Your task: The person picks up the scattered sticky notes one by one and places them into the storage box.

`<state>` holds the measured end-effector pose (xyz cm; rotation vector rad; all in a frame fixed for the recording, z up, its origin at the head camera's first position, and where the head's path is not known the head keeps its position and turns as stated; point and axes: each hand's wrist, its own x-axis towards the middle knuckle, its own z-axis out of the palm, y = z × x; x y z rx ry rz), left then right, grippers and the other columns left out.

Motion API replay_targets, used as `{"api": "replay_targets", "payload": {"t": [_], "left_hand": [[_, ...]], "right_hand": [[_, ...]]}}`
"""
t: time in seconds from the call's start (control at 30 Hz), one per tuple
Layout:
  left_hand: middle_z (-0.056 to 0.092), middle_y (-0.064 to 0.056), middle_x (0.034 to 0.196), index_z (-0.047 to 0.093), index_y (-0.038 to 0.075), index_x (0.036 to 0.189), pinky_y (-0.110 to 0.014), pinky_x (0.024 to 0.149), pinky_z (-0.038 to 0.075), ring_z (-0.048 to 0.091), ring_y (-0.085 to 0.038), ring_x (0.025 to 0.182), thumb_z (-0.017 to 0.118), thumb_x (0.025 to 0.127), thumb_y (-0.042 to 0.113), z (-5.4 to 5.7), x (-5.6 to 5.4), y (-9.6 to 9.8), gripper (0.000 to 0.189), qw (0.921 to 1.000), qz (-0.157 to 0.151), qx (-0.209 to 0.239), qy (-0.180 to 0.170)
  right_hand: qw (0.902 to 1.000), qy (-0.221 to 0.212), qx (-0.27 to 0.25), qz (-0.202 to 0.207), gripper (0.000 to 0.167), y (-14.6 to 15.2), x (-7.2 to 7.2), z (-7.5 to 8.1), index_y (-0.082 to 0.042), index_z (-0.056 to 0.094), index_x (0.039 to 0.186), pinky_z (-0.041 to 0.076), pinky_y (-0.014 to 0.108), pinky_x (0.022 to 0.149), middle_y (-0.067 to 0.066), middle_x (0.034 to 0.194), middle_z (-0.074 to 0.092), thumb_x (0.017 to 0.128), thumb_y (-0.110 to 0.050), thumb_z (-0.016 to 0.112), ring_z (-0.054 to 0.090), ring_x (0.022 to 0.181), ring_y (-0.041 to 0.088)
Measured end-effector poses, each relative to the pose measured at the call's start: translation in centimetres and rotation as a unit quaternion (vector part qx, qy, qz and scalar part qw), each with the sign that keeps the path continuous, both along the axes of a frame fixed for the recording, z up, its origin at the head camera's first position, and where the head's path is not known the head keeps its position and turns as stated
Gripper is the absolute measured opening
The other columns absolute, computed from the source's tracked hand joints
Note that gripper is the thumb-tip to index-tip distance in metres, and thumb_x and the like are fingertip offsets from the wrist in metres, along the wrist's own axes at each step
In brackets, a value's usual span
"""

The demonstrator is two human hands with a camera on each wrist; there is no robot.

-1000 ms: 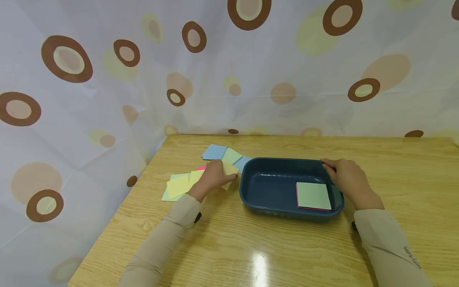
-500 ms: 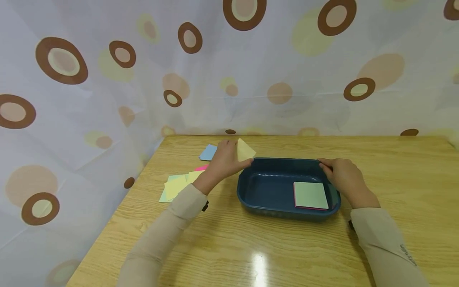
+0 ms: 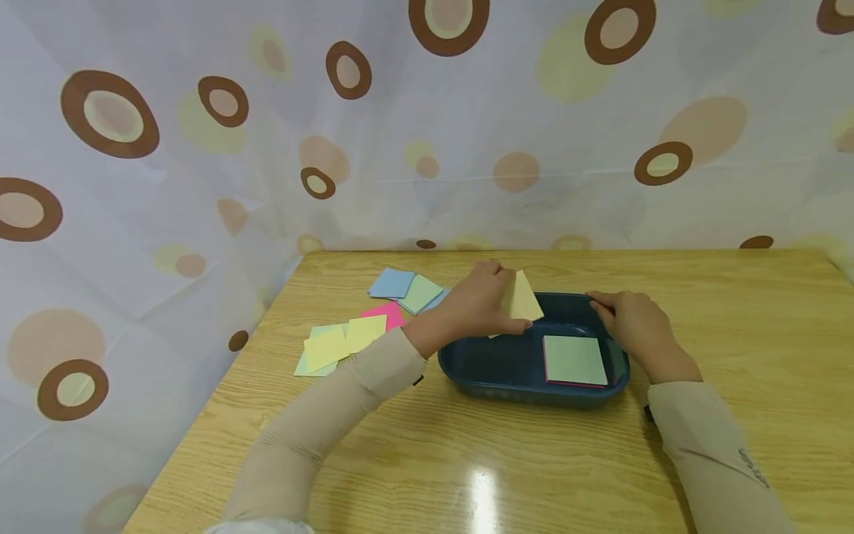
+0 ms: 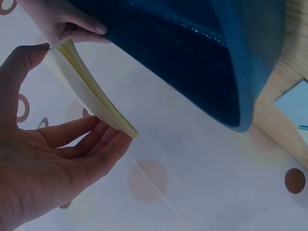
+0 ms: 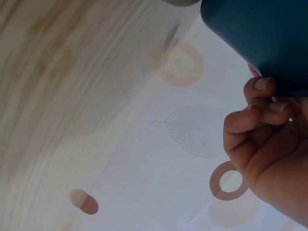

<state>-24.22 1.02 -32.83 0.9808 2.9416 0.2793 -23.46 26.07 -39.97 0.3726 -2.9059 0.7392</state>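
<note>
My left hand (image 3: 475,302) pinches a pale yellow pad of sticky notes (image 3: 523,298) between thumb and fingers, above the left half of a dark blue bin (image 3: 500,365). In the left wrist view the pad (image 4: 89,86) is seen edge-on, tilted, with its sheets slightly fanned. My right hand (image 3: 637,330) grips the bin's rim at its far right corner; curled fingers show there in the right wrist view, against the bin's outer wall (image 5: 264,43). Inside the bin, at the right, lies a light green sticky-note pad (image 3: 575,360) with a pink layer under it.
Left of the bin, sticky-note pads lie overlapping on the wooden table (image 3: 414,445): blue (image 3: 391,283), green (image 3: 419,294), pink (image 3: 390,312) and yellow (image 3: 327,348). A patterned curtain (image 3: 427,133) hangs behind and to the left of the table.
My left hand has lifted the pale yellow pad from the pile and carried it rightward over the bin. The right hand keeps its grip on the rim.
</note>
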Motion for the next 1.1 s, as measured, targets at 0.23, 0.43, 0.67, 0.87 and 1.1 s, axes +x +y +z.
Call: {"api": "replay_targets", "payload": {"t": [0.23, 0.43, 0.67, 0.87, 1.1], "left_hand": [[0.052, -0.006, 0.120, 0.051, 0.006, 0.135, -0.024, 0.078, 0.045, 0.048, -0.016, 0.096, 0.067, 0.084, 0.053, -0.8, -0.4, 3.9, 0.071, 0.9927, -0.059, -0.105, -0.009], [0.055, -0.001, 0.113, 0.055, 0.009, 0.129, -0.020, 0.076, 0.046, 0.052, -0.010, 0.090, 0.065, 0.085, 0.053, -2.3, -1.1, 7.0, 0.064, 0.9786, -0.124, -0.160, -0.037], [0.059, 0.004, 0.121, 0.054, 0.012, 0.133, -0.024, 0.101, 0.035, 0.049, -0.012, 0.114, 0.064, 0.086, 0.055, -4.3, -1.9, 9.9, 0.065, 0.9582, -0.158, -0.233, -0.052], [0.056, 0.003, 0.129, 0.052, 0.012, 0.135, -0.026, 0.106, 0.032, 0.047, -0.013, 0.122, 0.063, 0.086, 0.055, -5.6, -2.4, 11.3, 0.066, 0.9508, -0.165, -0.256, -0.059], [0.057, 0.001, 0.128, 0.053, 0.011, 0.135, -0.025, 0.104, 0.034, 0.047, -0.014, 0.122, 0.062, 0.086, 0.057, -5.8, -2.0, 11.7, 0.067, 0.9456, -0.171, -0.273, -0.044]], "right_hand": [[1.0000, 0.004, 0.008, -0.002, 0.035, 0.1, -0.2, 0.0, 0.006, 0.056, 0.128, 0.033, 0.030, 0.046, 0.015, 0.067, 0.059, 0.099, -0.013, 0.054, 0.046, 0.052, 0.018], [1.0000, -0.001, 0.001, 0.000, 0.035, 0.2, -0.1, 0.0, 0.006, 0.056, 0.129, 0.032, 0.030, 0.044, 0.006, 0.055, 0.047, 0.099, -0.013, 0.052, 0.040, 0.044, 0.016], [1.0000, -0.002, -0.001, 0.007, 0.035, 0.3, 0.0, -0.2, 0.007, 0.055, 0.130, 0.032, 0.029, 0.042, 0.005, 0.052, 0.044, 0.100, -0.012, 0.051, 0.037, 0.041, 0.014], [1.0000, -0.003, 0.004, 0.007, 0.035, 0.3, 0.0, 0.0, 0.006, 0.054, 0.130, 0.031, 0.027, 0.041, 0.004, 0.050, 0.043, 0.100, -0.011, 0.050, 0.035, 0.040, 0.013], [1.0000, 0.005, 0.006, 0.002, 0.034, 0.3, 0.0, 0.0, 0.006, 0.056, 0.129, 0.032, 0.028, 0.041, 0.005, 0.052, 0.045, 0.099, -0.011, 0.051, 0.038, 0.042, 0.014]]}}
